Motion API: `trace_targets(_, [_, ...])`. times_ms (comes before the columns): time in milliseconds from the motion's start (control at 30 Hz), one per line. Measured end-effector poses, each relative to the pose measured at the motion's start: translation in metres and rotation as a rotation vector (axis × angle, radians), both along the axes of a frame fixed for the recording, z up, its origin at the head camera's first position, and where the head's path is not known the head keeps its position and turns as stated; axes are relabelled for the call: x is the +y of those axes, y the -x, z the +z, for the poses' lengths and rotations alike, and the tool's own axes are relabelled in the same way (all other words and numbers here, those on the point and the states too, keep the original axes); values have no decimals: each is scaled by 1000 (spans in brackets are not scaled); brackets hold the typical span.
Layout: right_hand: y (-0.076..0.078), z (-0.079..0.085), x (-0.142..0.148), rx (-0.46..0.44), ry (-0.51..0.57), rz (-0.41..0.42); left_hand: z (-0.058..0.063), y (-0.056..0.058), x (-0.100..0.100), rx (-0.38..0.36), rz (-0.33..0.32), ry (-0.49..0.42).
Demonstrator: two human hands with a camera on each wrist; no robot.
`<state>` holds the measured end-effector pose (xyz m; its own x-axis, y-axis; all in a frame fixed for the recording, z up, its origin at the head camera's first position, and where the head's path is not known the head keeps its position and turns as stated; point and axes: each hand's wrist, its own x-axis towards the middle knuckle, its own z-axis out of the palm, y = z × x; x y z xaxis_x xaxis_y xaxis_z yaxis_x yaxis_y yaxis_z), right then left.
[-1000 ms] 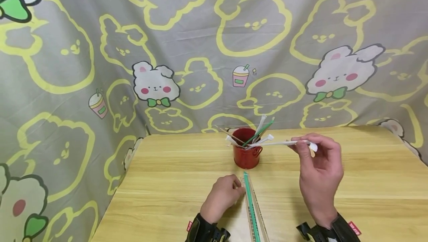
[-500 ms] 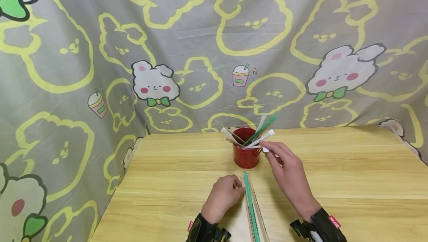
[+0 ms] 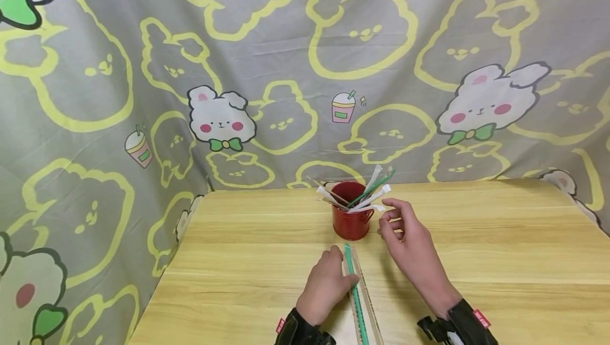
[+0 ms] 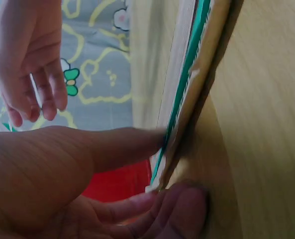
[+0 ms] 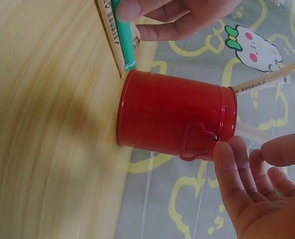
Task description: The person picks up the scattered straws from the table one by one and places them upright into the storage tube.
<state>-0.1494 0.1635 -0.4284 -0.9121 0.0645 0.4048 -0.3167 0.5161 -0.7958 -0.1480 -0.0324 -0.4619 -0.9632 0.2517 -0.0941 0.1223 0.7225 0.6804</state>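
Note:
My left hand (image 3: 326,287) lies over the upper end of a slim green straw (image 3: 360,310), thumb across it and fingers on its far-left side, pinching it. Brown paper-wrapped sticks (image 3: 372,310) with black print lie alongside it on the table. Beyond them stands a red bucket (image 5: 172,109) with a small side handle (image 5: 186,144). White paper-wrapped straws (image 3: 376,193), a green straw (image 3: 381,180) and brown paper-wrapped sticks (image 5: 264,82) lean in it. My right hand (image 3: 412,250) hovers right of the bucket, fingers loosely bent and holding nothing, close to a white straw's end.
The wooden table (image 3: 229,260) reaches back to a grey curtain (image 3: 276,59) printed with yellow outlines and white rabbits. The curtain also hangs along the left side. Black straps (image 3: 472,324) circle both wrists.
My right hand has carried a white paper-wrapped straw leftward into the bucket and let it go. My left thumb has moved across the green straw, whose tip has shifted slightly left.

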Motion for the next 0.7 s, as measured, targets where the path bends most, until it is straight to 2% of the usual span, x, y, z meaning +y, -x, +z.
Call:
trace_targets(333, [-2, -3, 0, -69, -24, 17, -2, -2, 3, 73, 50, -5])
trace_targets(533, [-1, -8, -1, -103, -44, 31, 1, -5, 8, 65, 83, 4])
trace_targets(600, [-1, -10, -1, -106, -54, 34, 0, -6, 11, 69, 86, 39])
trace_targets(700, [-1, -10, -3, -107, -64, 39, -3, -7, 16, 144, 87, 117])
